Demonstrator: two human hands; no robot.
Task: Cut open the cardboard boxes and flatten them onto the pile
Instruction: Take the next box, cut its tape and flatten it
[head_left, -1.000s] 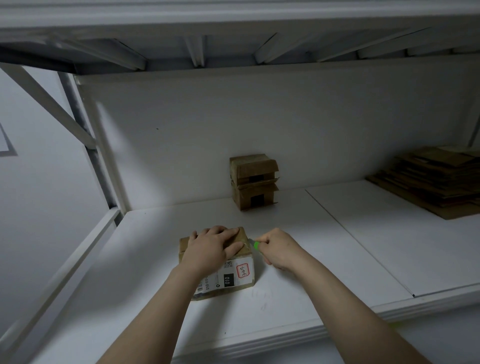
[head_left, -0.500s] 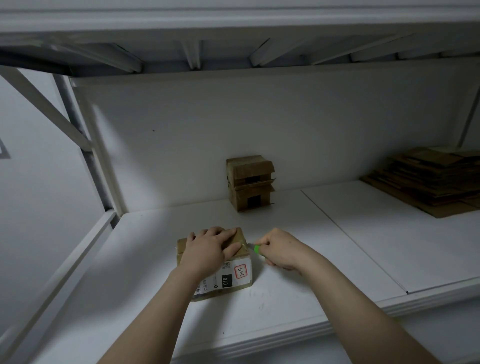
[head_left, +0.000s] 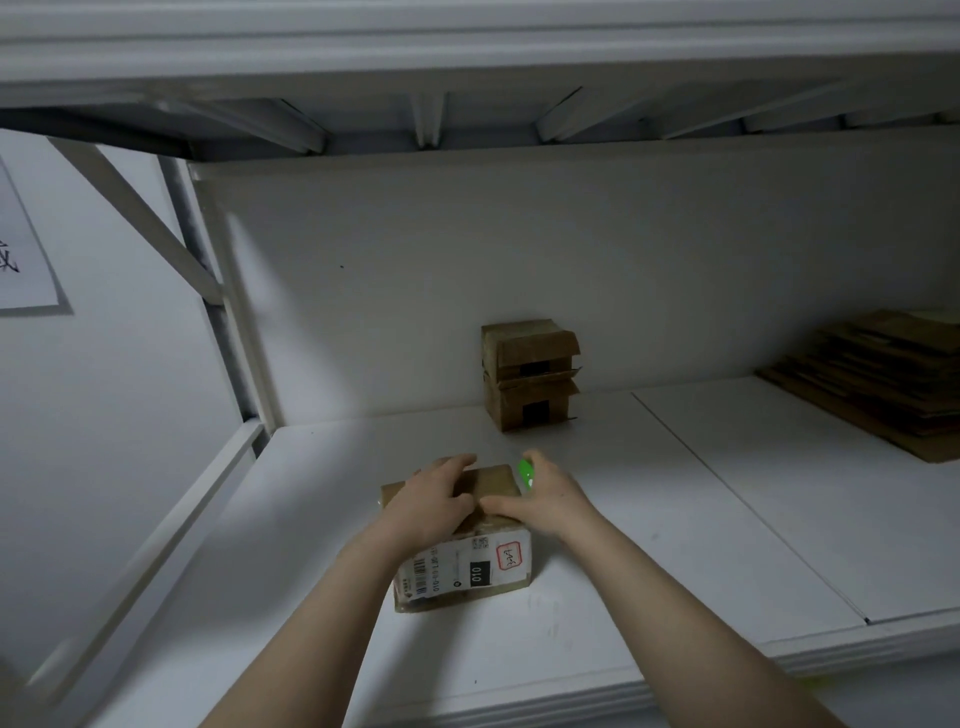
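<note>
White shelving, lit dimly from the left, forms the work area. The work surface is the lower shelf (head_left: 675, 519).

The cardboard box (head_left: 493, 480) in hand sits near the front edge, with its shipping label (head_left: 467, 566) facing the person. The left hand (head_left: 431, 504) lies over the box top, fingers pressing down to steady it. The right hand (head_left: 545, 501) grips a green cutter (head_left: 525, 474) at the far right corner, and its fingers rest on the top. The blade is not visible.

Step in hand, as judged: cutting the top seam. The box is still closed and not yet flattened.

The next move calls for a shallow draw along the tape, with the left fingers kept off the cutting line.

Two stacked boxes (head_left: 530, 382) wait at the back wall. The pile (head_left: 872, 384) of flattened cardboard lies well apart on the right.
</note>
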